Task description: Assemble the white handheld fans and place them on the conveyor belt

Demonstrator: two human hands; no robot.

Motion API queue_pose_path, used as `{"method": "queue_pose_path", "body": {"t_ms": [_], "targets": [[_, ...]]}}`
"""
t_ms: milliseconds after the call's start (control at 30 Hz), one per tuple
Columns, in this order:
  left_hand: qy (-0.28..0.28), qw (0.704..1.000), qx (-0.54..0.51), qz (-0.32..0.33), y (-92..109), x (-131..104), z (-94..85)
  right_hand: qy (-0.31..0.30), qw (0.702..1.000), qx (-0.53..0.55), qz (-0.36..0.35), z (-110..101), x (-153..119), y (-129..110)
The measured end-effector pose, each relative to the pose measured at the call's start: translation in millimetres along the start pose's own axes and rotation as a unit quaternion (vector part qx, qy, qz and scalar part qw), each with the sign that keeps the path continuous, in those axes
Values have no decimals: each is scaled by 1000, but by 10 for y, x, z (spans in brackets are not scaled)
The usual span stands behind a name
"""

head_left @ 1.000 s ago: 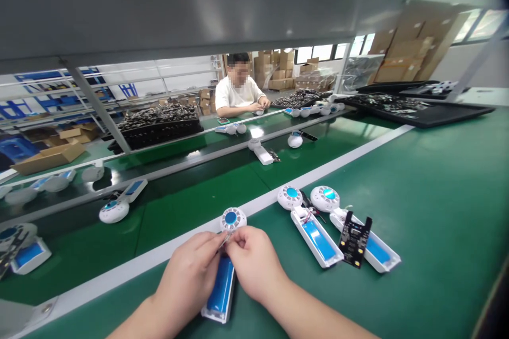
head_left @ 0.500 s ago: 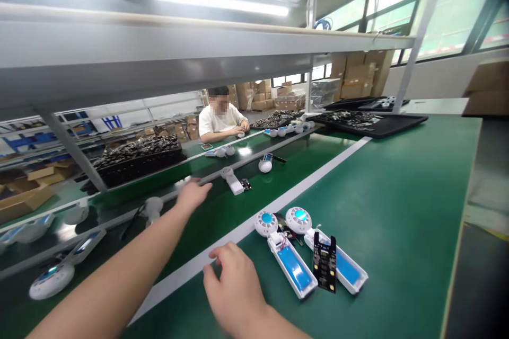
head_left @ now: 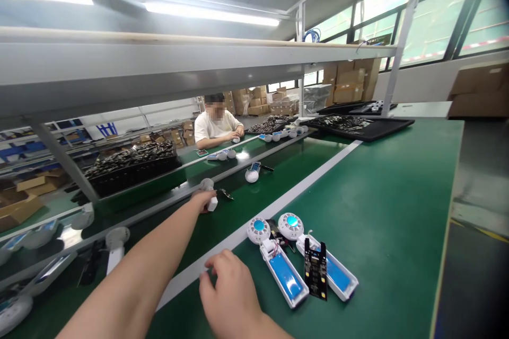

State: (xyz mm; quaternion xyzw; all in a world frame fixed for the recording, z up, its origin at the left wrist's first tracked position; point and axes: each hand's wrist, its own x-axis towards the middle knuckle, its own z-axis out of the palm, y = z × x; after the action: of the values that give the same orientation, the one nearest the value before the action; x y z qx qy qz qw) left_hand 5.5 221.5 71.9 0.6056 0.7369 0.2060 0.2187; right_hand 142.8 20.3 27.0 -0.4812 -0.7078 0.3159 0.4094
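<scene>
On the conveyor belt, my left hand [head_left: 203, 201] is closed around a white handheld device [head_left: 213, 204] that looks like a small handheld fan. Its round head pokes out behind my fingers, and a small circuit board [head_left: 226, 194] lies just to its right. My right hand [head_left: 229, 290] hovers by the bench's near edge strip, fingers curved and apart, holding nothing. To the right of it lie two opened devices of the same kind, one nearer [head_left: 284, 274] and one farther [head_left: 342, 274], with blue insides. A black circuit board [head_left: 316, 270] leans across the farther one.
Another such device [head_left: 252, 174] sits farther along the belt [head_left: 274, 185]; more lie at left. Black trays of parts stand at the back [head_left: 358, 124] and left [head_left: 131, 164]. A co-worker [head_left: 217, 124] sits across the line. A shelf [head_left: 199, 58] spans overhead.
My left hand has reached forward and right and closed on the white device, whose board has shifted. My right hand keeps its curved pose. The view has swung slightly.
</scene>
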Motion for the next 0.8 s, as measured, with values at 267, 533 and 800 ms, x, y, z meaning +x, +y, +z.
{"method": "queue_pose_path", "body": {"t_ms": [267, 533, 800], "targets": [[-14, 975, -183, -122, -647, -1353, -175, 86, 987, 81, 112, -118, 160, 35], [-3, 994, -111, -17, -942, -2676, -98, -174, 959, 130, 180, 59, 23, 98], [-92, 933, -347, -32, -930, -2699, -118, -277, 896, 299, 175, 131, -149, -124]]}}
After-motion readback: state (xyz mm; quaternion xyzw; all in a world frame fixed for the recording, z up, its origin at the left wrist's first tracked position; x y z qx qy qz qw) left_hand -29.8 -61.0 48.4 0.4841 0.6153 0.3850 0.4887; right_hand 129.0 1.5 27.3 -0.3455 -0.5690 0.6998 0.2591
